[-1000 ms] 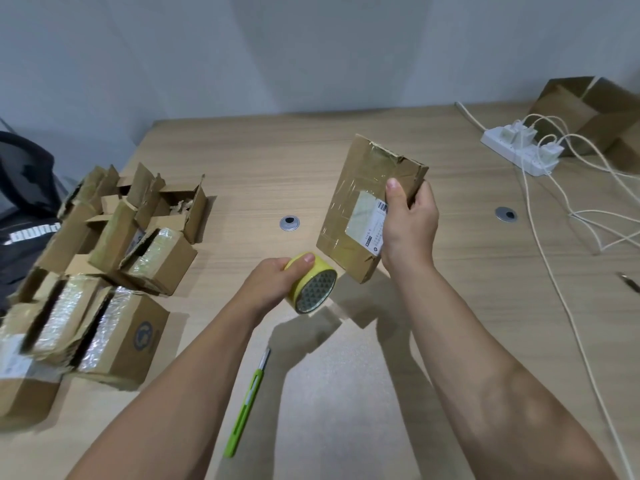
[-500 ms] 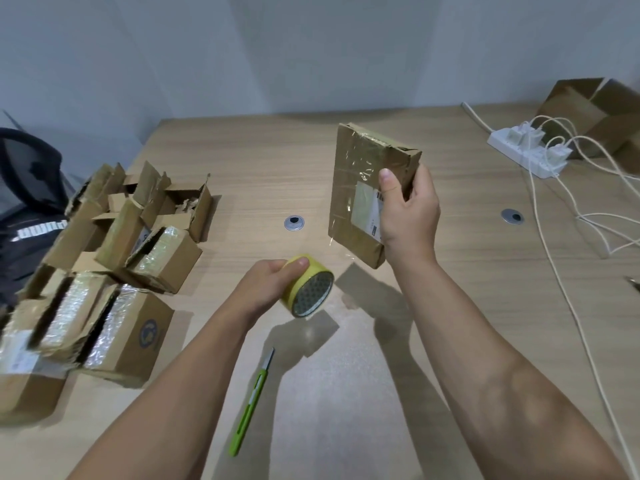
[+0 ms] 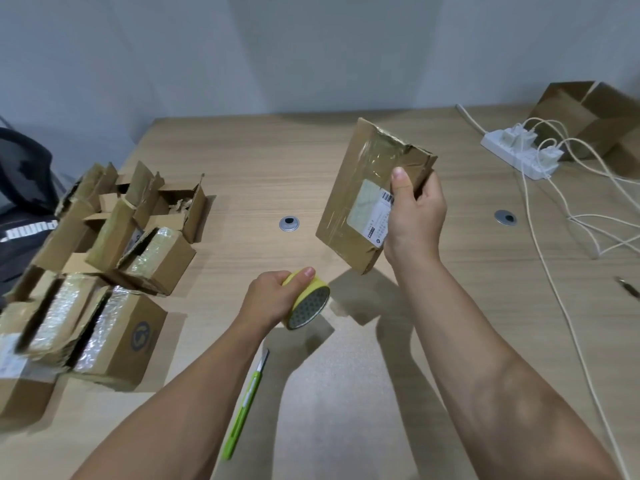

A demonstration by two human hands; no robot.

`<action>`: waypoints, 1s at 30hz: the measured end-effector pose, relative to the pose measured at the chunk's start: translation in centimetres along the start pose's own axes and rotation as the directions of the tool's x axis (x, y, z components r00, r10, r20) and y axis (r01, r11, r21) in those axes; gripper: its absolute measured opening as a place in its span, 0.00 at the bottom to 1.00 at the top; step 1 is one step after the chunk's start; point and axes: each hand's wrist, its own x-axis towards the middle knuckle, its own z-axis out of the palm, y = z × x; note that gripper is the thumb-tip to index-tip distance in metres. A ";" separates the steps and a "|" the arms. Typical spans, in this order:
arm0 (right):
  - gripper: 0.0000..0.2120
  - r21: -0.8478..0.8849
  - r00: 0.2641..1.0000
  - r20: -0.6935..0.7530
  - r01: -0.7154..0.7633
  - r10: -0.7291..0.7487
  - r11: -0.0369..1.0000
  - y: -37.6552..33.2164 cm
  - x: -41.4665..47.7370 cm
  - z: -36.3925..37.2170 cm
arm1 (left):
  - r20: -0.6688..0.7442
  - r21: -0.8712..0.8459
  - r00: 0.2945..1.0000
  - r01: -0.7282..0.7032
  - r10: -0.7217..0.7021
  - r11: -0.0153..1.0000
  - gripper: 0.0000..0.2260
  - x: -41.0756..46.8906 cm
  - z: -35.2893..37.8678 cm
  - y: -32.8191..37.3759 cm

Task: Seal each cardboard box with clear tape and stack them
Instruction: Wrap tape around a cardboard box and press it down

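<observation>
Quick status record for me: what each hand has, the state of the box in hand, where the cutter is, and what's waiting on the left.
left hand: grips the yellow tape roll
right hand: holds a flat cardboard box tilted, off the table, thumb on its label
box state: glossy clear tape across its face and top end
cutter: green, lying on the table beside the left forearm, untouched
open boxes: jumbled at the table's left side, not stacked
power strip: far right, cables trailing

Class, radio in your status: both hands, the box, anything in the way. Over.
Right hand grips taped flat box, held above desk. Left hand grips tape roll. Green cutter on desk beneath, not obstructing.
</observation>
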 end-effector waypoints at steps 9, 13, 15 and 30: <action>0.03 0.297 0.935 -0.031 -0.329 0.354 0.896 0.9 -0.3 0.0 | 0.046 0.065 0.998 0.028 -0.031 0.997 0.27 0.7 -0.2 -0.2; 0.05 0.280 0.919 -0.054 -0.361 0.390 0.889 1.7 -0.6 -0.6 | 0.062 0.081 0.997 0.041 -0.046 0.996 0.22 0.5 -0.6 -0.2; 0.05 0.295 0.905 -0.061 -0.386 0.420 0.874 2.0 -0.7 -0.9 | 0.066 0.096 0.997 0.036 -0.042 0.995 0.22 0.5 -0.8 -0.4; 0.35 0.318 0.607 -0.127 -0.724 0.784 0.612 8.7 -4.5 -6.8 | 0.258 0.331 0.960 0.014 -0.105 0.943 0.21 0.5 0.9 -3.4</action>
